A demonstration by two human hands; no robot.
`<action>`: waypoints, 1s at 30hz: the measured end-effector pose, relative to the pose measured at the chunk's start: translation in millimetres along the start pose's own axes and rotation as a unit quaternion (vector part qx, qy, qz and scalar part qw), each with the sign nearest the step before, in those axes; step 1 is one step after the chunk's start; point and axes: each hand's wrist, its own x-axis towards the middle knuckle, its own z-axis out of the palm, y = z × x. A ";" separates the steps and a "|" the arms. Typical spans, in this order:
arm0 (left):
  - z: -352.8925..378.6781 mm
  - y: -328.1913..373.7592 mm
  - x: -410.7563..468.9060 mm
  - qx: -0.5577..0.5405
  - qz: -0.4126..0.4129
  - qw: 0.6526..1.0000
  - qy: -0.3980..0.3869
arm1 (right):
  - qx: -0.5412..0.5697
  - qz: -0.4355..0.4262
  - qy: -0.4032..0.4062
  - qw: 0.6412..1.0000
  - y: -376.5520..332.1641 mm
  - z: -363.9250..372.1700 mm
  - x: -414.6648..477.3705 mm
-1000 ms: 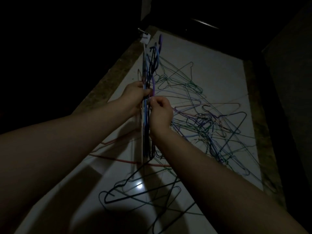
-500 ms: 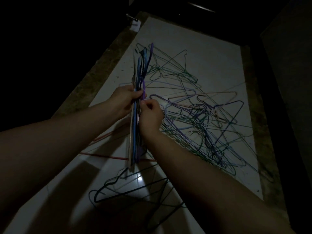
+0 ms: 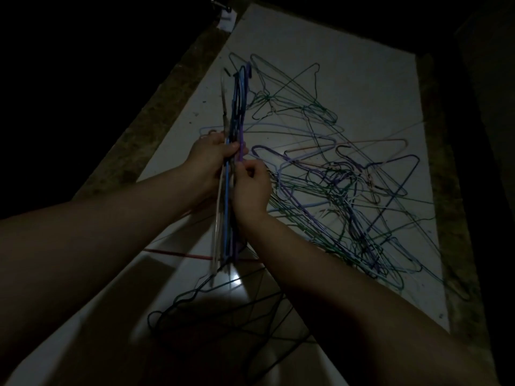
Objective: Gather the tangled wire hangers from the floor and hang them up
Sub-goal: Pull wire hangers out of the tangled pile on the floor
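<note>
- Left hand (image 3: 211, 156): fingers and thumb wrapped round a bundle of hangers (image 3: 227, 218), gripping it about mid-length.
- Right hand (image 3: 252, 185): fingers curled, with thumb and fingertips pinching at the right edge of the same bundle, just below the left hand. Which wire it pinches cannot be told in this light.
- The bundle is held roughly upright between the two hands and clear of the floor (image 3: 348, 79). Blue, purple, white and dark wires lie packed flat together, the hook ends pointing away from the person.
- Progress, as judged: gathering is partly done. A fair number of hangers are collected in the hands, and nothing is seen hung up.
- Outstanding: a large tangle (image 3: 334, 185) of green, purple, blue and pale hangers lies on the floor to the right of the hands, its wires crossing and interlocked.
- A further group of dark hangers (image 3: 223, 310) lies on the floor beneath the forearms. A red hanger (image 3: 178, 253) lies beside the lower end of the bundle.
- Containers: no bin, basket, rail or rack can be made out. The surround is too dark to judge.
- Perimeter: a speckled border strip (image 3: 156, 121) runs along the left edge of the floor. A small white tag (image 3: 227, 18) sits at its far end, its purpose not determinable.
</note>
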 end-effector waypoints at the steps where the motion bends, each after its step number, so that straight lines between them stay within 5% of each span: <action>1: -1.3 -0.9 1.1 0.001 -0.004 1.000 0.001 | -0.010 -0.007 -0.007 1.000 2.9 -0.3 1.6; 7: -17.9 -6.9 9.0 0.053 -0.002 0.998 -0.017 | -0.092 -0.089 -0.099 0.987 17.5 -6.7 9.5; 13: -23.5 -14.6 10.5 0.097 0.013 0.995 -0.007 | -0.179 -0.013 -0.005 0.984 55.0 -43.4 53.0; 20: -34.8 -18.6 21.1 0.076 0.016 0.997 0.007 | -0.412 0.015 -0.069 0.909 96.4 -67.8 74.2; 25: -38.5 -18.9 25.7 0.061 0.019 0.998 0.008 | -0.454 0.001 -0.046 0.890 93.3 -60.2 73.1; 30: -42.2 -19.2 28.2 0.061 0.022 0.998 0.009 | -0.580 0.010 -0.099 0.808 95.1 -57.3 79.4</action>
